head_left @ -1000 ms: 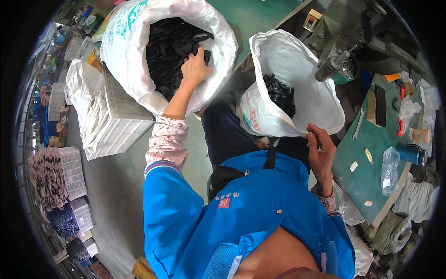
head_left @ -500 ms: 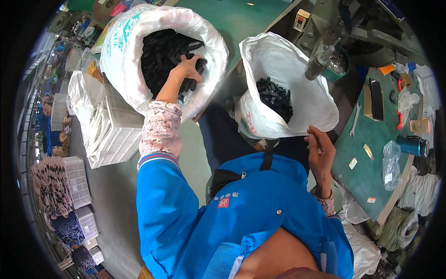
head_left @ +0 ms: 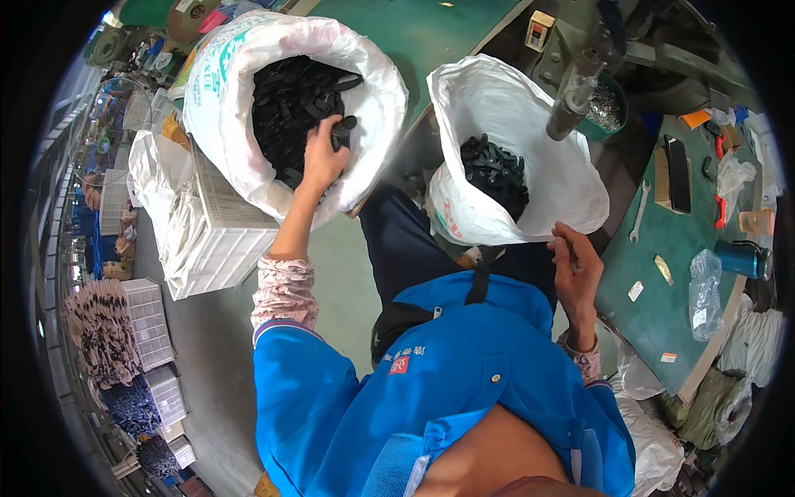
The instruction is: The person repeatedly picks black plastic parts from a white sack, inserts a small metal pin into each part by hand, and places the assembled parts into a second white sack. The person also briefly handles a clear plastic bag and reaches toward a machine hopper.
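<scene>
My left hand reaches into the large white woven sack at the left, its fingers closed round a few small black curved pieces. More such black pieces fill this sack nearly to its rolled rim. To the right, a second white sack stands open between my legs and a machine, with a smaller heap of black pieces inside. My right hand is at this sack's near rim, fingertips pinched at the edge; the exact hold is partly hidden.
A metal machine spindle overhangs the right sack, beside a green tub of metal chips. The green bench at right carries a wrench, a phone-like black slab and a blue bottle. White crates stand at left.
My left hand has drawn slightly down and back within the left sack; its spread fingers have closed round black pieces. My right hand stays at the right sack's rim.
</scene>
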Demonstrator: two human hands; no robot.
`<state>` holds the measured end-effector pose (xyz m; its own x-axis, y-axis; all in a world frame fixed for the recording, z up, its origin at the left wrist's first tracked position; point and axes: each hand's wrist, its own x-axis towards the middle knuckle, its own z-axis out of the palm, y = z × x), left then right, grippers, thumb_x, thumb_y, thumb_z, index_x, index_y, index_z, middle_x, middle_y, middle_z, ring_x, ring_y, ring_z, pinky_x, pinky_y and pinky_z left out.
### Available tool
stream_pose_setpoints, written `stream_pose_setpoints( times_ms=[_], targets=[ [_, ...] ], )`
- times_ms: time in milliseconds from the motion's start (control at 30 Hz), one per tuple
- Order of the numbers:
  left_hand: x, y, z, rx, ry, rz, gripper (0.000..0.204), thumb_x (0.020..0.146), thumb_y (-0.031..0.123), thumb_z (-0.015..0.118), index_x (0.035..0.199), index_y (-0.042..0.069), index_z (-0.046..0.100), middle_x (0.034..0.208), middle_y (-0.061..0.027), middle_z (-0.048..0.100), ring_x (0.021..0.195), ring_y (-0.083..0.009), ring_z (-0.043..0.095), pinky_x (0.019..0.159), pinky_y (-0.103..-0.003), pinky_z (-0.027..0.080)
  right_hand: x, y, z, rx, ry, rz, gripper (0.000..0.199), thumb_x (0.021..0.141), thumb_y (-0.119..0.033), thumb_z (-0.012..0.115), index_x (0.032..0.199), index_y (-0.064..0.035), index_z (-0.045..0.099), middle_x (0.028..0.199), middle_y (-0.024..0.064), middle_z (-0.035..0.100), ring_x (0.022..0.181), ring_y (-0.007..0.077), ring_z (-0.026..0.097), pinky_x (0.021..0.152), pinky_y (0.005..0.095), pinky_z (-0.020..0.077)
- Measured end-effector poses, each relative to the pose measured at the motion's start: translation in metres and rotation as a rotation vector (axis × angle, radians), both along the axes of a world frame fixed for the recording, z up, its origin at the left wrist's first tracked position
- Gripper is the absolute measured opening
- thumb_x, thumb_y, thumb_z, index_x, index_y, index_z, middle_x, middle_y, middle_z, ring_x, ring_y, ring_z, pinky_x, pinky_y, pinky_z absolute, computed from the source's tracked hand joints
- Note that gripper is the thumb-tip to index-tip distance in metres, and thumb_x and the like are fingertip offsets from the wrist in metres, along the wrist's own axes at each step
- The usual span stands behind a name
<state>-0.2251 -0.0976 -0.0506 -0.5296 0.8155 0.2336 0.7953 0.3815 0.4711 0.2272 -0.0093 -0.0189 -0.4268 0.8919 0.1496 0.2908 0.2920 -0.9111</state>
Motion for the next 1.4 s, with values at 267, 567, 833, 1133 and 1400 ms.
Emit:
stream_pose_setpoints(
  times_ms=[267, 567, 833, 1133, 1400],
  targets=[
    [-0.05, 0.006, 0.02, 1.07, -1.12, 0.374, 0.057, 0.078, -0.012, 0.05, 0.128, 0.014, 0.042, 0.102, -0.0204, 0.053, 0.082, -0.0352, 0.059, 0.075, -0.057, 0.056, -0.009, 0.0, 0.002, 0.032, -0.048, 0.043, 0.021, 0.091, -0.006, 0.057, 0.11, 0.0013, 0.063, 0.096, 0.0109, 0.066, 0.078, 0.0142, 0.062, 0.065, 0.024, 0.0482],
    [-0.102, -0.008, -0.005, 1.438, -1.875, 0.123, 0.04, 0.077, -0.006, 0.052, 0.113, 0.012, 0.049, 0.119, -0.023, 0.045, 0.103, -0.0433, 0.051, 0.076, -0.048, 0.054, -0.016, -0.004, 0.011, 0.038, -0.046, 0.08, 0.02, 0.089, -0.002, 0.058, 0.109, 0.0013, 0.064, 0.094, 0.0109, 0.066, 0.077, 0.0143, 0.063, 0.067, 0.0246, 0.0493],
    [0.056, 0.039, 0.034, 1.17, -2.141, -0.226, 0.037, 0.077, -0.001, 0.058, 0.112, 0.013, 0.059, 0.124, -0.0296, 0.042, 0.102, -0.0319, 0.053, 0.075, -0.032, 0.054, -0.086, -0.009, 0.011, 0.087, 0.121, 0.322, 0.024, 0.086, 0.0, 0.061, 0.11, -0.0023, 0.063, 0.098, 0.0142, 0.064, 0.082, 0.0204, 0.065, 0.068, 0.0284, 0.051],
    [0.175, 0.078, 0.058, 0.843, -2.49, -0.358, 0.048, 0.081, 0.005, 0.057, 0.126, 0.019, 0.046, 0.118, -0.0238, 0.049, 0.102, -0.0306, 0.055, 0.075, -0.035, 0.055, -0.124, 0.027, 0.022, 0.711, 0.035, 0.16, 0.035, 0.07, 0.005, 0.069, 0.104, -0.0026, 0.064, 0.127, 0.0168, 0.05, 0.112, 0.0347, 0.051, 0.089, 0.0391, 0.0462],
    [0.213, 0.102, 0.056, 0.79, -2.421, -0.23, 0.051, 0.081, 0.002, 0.057, 0.126, 0.019, 0.04, 0.11, -0.0192, 0.051, 0.103, -0.0322, 0.054, 0.079, -0.039, 0.053, -0.081, 0.031, 0.012, 0.612, 0.053, 0.192, 0.031, 0.079, 0.008, 0.064, 0.109, 0.0041, 0.056, 0.122, 0.0193, 0.053, 0.104, 0.0331, 0.058, 0.088, 0.0355, 0.0479]
  ],
)
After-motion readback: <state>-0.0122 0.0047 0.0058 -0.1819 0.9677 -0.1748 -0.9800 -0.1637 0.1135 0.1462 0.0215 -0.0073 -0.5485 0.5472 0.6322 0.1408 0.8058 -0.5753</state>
